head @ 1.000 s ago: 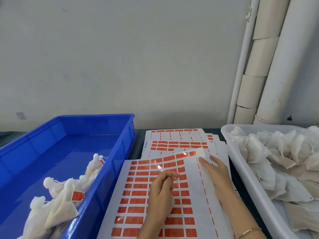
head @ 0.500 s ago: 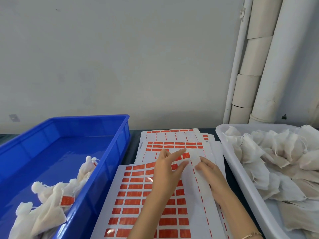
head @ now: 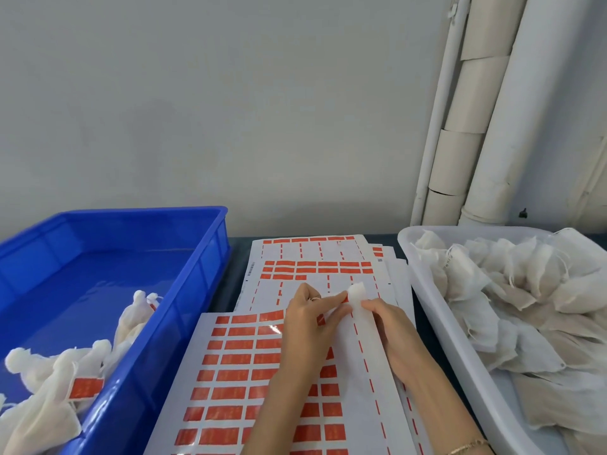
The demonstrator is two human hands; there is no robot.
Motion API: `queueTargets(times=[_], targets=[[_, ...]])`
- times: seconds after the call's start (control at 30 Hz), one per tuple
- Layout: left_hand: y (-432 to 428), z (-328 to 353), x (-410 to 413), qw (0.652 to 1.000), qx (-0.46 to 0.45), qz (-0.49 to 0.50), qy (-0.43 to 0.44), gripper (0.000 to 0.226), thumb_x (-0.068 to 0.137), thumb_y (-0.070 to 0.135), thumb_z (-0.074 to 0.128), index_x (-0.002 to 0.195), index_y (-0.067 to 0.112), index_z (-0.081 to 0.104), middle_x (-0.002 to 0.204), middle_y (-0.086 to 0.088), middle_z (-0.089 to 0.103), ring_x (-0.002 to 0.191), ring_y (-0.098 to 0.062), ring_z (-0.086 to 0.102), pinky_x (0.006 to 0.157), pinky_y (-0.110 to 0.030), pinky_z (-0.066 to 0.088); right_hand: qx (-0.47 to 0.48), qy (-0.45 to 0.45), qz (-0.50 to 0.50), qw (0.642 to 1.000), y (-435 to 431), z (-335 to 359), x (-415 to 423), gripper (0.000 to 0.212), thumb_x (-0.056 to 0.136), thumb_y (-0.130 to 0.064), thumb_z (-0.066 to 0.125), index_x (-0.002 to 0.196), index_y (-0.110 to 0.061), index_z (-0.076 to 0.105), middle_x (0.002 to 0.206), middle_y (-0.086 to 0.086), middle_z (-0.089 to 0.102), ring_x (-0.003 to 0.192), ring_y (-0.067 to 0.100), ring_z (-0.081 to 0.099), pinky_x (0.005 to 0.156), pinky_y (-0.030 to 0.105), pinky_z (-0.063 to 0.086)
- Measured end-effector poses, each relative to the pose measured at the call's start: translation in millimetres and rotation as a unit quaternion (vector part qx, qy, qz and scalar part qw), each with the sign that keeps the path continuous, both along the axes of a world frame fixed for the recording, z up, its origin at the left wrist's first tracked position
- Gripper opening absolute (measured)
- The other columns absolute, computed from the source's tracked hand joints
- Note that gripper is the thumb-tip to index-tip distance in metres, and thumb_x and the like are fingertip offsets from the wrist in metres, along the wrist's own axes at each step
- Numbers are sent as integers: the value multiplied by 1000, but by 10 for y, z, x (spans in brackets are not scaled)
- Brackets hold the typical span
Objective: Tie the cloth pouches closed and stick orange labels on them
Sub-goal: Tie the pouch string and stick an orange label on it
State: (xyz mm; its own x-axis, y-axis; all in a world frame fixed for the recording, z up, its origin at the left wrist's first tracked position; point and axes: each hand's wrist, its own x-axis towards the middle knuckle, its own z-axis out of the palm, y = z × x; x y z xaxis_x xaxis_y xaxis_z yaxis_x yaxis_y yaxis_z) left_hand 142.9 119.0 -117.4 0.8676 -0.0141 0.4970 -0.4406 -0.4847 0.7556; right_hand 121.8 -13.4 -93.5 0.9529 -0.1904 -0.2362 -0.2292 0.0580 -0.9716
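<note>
Left hand (head: 308,323) pinching orange label (head: 344,299), sheet (head: 361,421) curled

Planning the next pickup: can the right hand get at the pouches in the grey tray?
Probably yes: the grey tray sits open beside the right hand, nothing between, though that hand holds a pouch.

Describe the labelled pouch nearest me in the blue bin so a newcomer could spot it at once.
Find the blue bin left of the label sheets, then the heap of tied white pouches at its near end. The pouch lies close to the bin's right wall; alone among its neighbours, it shows a whole orange label face-up.
</note>
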Motion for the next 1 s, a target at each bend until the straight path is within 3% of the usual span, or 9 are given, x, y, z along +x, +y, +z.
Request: queueTargets(times=[0.1,0.6,0.73,0.87,1.0], targets=[[10,-3,-1,999,37,4,-20,31,82,39,64,111,30,71,83,23,43,79,-2,49,65,-3,42,-4,7,-2,1000,14,-13,-18,27,96,-26,53,115,-7,57,108,23,65,104,44,60,96,56,48],[14,-3,-45,987,111,16,-115,21,80,16,73,101,15,75,83,1,58,75,-10,47,63,-12,43,-22,7,5,1000,-2,-43,-19,28,96,-27,54,116,-9,56,111,22,64,105,44,60,97,57,46],[4,-27,-18,992,90,15,-90,19,85,19,68,103,16,74,88,7,55,79,-9,51,69,-15,48,-12,0,8,1000,-14,-40,-15,27,96,-28,54,116,-10,57,109,19,66,104,42,61,97,58,46],[-27,-43,15,999,13,26,-18,20,89,25,64,104,18,73,87,17,50,82,0,52,72,-2,42,-2,-1,5,1000,-13,-62,-13,25,94,-27,57,113,-11,59,107,18,67,102,41,62,96,57,47],[-56,-37,21,998,-43,27,21,19,88,27,64,104,20,73,87,19,53,83,3,53,71,-3,43,7,-13,6,1000,-27,-93,-7,13,93,-26,59,100,-17,63,96,14,70,87,35,65,90,51,50]])
